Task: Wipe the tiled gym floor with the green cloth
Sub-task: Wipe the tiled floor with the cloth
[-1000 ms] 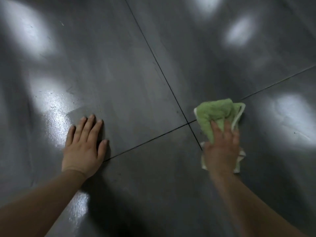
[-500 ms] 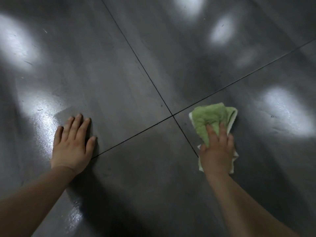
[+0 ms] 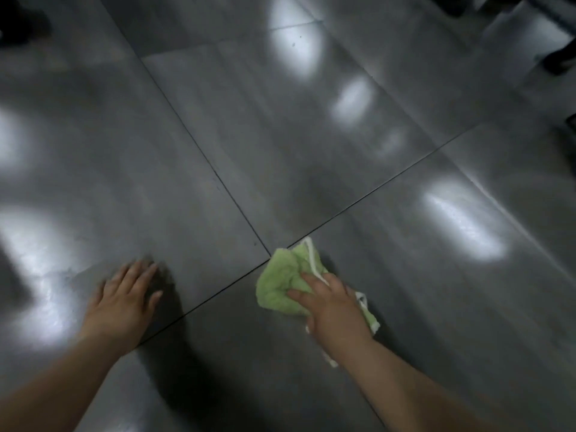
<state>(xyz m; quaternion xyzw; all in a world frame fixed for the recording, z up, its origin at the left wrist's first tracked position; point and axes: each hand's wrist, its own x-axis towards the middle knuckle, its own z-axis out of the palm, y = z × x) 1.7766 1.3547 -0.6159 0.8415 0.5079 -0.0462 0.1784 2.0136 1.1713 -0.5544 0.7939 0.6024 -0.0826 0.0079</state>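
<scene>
Head camera looks down on the grey tiled floor (image 3: 311, 151), and not all of it is clear. In the far left corner of the picture there is a dark shape (image 3: 18, 23) which I cannot identify. My left hand (image 3: 120, 302) lies flat on the floor on the left tile, palm down, with the fingers stretched and a little spread. It holds nothing. The fingertips are blurred, so their outlines are hard to make out. My left forearm is cut off by the lower edge.

To the right of it, two thin dark grout lines (image 3: 270, 258) cross each other. The green cloth (image 3: 280, 282) lies just at this crossing and touches it with its far corner. It is light green and fluffy, crumpled into a thick lump, with a white edge band. Its near part is hidden under my right hand (image 3: 336, 310), and only small white pieces come out beside and below the wrist. This hand rests on top of the cloth and presses it to the floor. Two fingers (image 3: 311, 280) show stretched on the fabric; the others I cannot see well.

More to the right, bright light patches (image 3: 461, 219) shine on the tiles. In the far right corner stand dark objects (image 3: 558, 57), too dim to name.
</scene>
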